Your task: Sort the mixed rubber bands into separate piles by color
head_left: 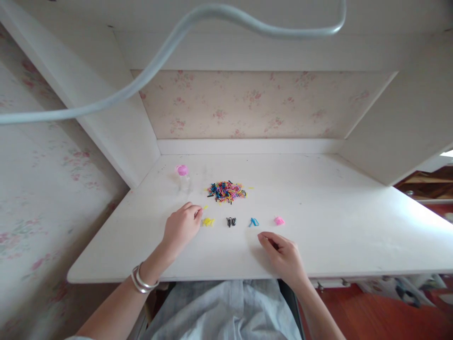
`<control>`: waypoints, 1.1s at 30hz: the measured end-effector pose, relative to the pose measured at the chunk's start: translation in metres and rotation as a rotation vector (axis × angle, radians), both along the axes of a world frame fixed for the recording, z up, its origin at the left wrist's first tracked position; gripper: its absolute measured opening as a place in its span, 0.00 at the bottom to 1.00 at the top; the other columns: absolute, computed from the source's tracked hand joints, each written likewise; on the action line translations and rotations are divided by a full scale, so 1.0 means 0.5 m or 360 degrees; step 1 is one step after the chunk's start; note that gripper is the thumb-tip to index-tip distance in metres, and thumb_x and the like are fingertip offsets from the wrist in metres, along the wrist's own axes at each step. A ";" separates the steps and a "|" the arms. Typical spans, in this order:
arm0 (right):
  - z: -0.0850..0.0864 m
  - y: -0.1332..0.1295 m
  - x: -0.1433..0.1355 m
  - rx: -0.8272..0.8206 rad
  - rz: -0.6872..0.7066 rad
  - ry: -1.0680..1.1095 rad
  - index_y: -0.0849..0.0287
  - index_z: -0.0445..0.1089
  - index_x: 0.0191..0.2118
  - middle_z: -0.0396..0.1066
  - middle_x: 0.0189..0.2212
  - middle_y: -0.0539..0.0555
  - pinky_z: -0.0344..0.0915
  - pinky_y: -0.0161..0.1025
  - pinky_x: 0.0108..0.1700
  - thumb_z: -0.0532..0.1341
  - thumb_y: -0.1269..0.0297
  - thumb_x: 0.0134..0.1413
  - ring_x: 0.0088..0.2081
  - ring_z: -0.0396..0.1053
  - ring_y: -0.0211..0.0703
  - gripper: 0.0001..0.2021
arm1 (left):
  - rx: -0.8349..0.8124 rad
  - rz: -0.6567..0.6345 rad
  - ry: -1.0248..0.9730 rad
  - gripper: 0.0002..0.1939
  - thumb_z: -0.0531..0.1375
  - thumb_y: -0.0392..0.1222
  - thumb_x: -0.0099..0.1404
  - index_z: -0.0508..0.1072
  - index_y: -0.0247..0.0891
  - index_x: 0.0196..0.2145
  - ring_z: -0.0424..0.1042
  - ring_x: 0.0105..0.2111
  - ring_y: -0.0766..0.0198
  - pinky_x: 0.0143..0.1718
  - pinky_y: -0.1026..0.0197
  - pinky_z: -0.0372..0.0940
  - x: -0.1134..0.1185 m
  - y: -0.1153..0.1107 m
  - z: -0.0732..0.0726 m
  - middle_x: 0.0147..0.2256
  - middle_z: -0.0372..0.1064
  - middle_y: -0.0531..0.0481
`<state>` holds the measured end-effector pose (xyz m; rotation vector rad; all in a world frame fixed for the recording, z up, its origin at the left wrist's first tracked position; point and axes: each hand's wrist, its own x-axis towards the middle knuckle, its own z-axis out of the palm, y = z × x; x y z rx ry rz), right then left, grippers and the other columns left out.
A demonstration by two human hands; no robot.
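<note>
My left hand (183,222) is closed in a pinch at the left end of a row of small piles, with a small yellow rubber band (205,207) showing at its fingertips. Just below those fingertips lies a pile of yellow rubber bands (208,222). To the right follow black rubber bands (231,222), blue rubber bands (254,222) and a pink clump (279,220). My right hand (281,255) rests on the table below the blue and pink piles, its fingers curled together and nothing visible in them. Behind the row is a mixed heap of coloured rubber bands (227,191).
A clear container with a pink top (182,171) stands at the back left of the white table (336,226). White side panels and a floral back wall (219,106) enclose the table. A white cable (159,59) crosses the upper view.
</note>
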<state>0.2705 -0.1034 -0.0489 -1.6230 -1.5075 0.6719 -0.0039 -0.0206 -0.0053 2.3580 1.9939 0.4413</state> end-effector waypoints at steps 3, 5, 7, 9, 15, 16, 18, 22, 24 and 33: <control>0.001 0.002 -0.001 -0.0003 0.0003 -0.0024 0.59 0.75 0.32 0.70 0.23 0.50 0.57 0.31 0.28 0.56 0.51 0.55 0.24 0.63 0.36 0.17 | 0.0008 0.0011 0.0018 0.15 0.48 0.48 0.68 0.74 0.46 0.36 0.71 0.32 0.66 0.29 0.65 0.56 -0.007 -0.032 -0.012 0.36 0.72 0.53; 0.001 0.002 -0.002 -0.0004 -0.0002 -0.0034 0.59 0.75 0.32 0.70 0.23 0.50 0.57 0.31 0.28 0.56 0.51 0.55 0.24 0.63 0.36 0.17 | 0.0006 0.0025 0.0033 0.16 0.48 0.48 0.68 0.74 0.45 0.35 0.71 0.31 0.66 0.29 0.65 0.55 -0.009 -0.046 -0.020 0.35 0.72 0.53; 0.002 0.001 -0.003 -0.0008 -0.0011 -0.0041 0.59 0.75 0.32 0.70 0.23 0.50 0.58 0.31 0.27 0.55 0.51 0.55 0.24 0.63 0.36 0.18 | -0.0005 0.0027 0.0041 0.16 0.48 0.48 0.68 0.74 0.45 0.35 0.72 0.31 0.66 0.28 0.64 0.55 -0.009 -0.055 -0.027 0.36 0.73 0.52; 0.002 0.001 -0.004 -0.0016 -0.0021 -0.0052 0.59 0.75 0.32 0.70 0.23 0.50 0.58 0.31 0.27 0.55 0.51 0.55 0.24 0.63 0.36 0.18 | -0.0026 0.0017 0.0047 0.16 0.48 0.47 0.68 0.74 0.45 0.35 0.72 0.31 0.65 0.28 0.64 0.56 -0.008 -0.059 -0.033 0.36 0.73 0.52; 0.003 0.002 -0.006 -0.0026 -0.0020 -0.0088 0.59 0.75 0.32 0.71 0.23 0.51 0.59 0.32 0.28 0.54 0.51 0.55 0.24 0.64 0.37 0.19 | -0.0082 0.0016 0.0017 0.15 0.48 0.46 0.68 0.75 0.45 0.36 0.73 0.33 0.65 0.30 0.65 0.59 -0.007 -0.059 -0.046 0.38 0.74 0.51; 0.002 0.003 -0.006 -0.0028 -0.0022 -0.0092 0.59 0.76 0.32 0.71 0.23 0.51 0.59 0.32 0.28 0.54 0.51 0.55 0.24 0.64 0.37 0.19 | -0.0082 0.0009 0.0007 0.15 0.48 0.45 0.68 0.75 0.45 0.36 0.73 0.34 0.65 0.30 0.65 0.60 -0.008 -0.059 -0.046 0.38 0.74 0.51; 0.000 0.003 -0.006 -0.0033 -0.0025 -0.0095 0.59 0.76 0.33 0.71 0.23 0.51 0.59 0.32 0.28 0.55 0.51 0.55 0.24 0.63 0.37 0.19 | -0.0069 0.0000 -0.0010 0.15 0.48 0.45 0.68 0.75 0.46 0.36 0.73 0.36 0.64 0.31 0.65 0.61 -0.012 -0.061 -0.047 0.38 0.74 0.52; 0.002 0.005 -0.007 -0.0075 -0.0016 -0.0075 0.60 0.75 0.32 0.69 0.22 0.50 0.57 0.31 0.27 0.55 0.50 0.55 0.24 0.62 0.36 0.19 | 0.0027 0.0002 -0.0062 0.14 0.49 0.45 0.67 0.75 0.45 0.36 0.73 0.39 0.63 0.33 0.65 0.62 -0.027 -0.071 -0.048 0.42 0.73 0.51; 0.014 0.011 -0.007 -0.0099 -0.0021 -0.0071 0.60 0.76 0.32 0.68 0.21 0.49 0.56 0.31 0.25 0.55 0.49 0.55 0.23 0.61 0.35 0.20 | 0.0094 0.0001 -0.0125 0.14 0.49 0.45 0.67 0.75 0.44 0.36 0.73 0.38 0.63 0.33 0.65 0.63 -0.040 -0.079 -0.049 0.43 0.73 0.50; 0.111 0.143 -0.016 -0.0110 0.0027 -0.0881 0.50 0.76 0.36 0.74 0.26 0.48 0.58 0.32 0.32 0.54 0.54 0.55 0.29 0.68 0.38 0.15 | 0.0273 -0.0038 -0.0664 0.14 0.51 0.48 0.66 0.73 0.39 0.36 0.68 0.29 0.66 0.34 0.66 0.63 -0.115 -0.098 -0.067 0.30 0.71 0.50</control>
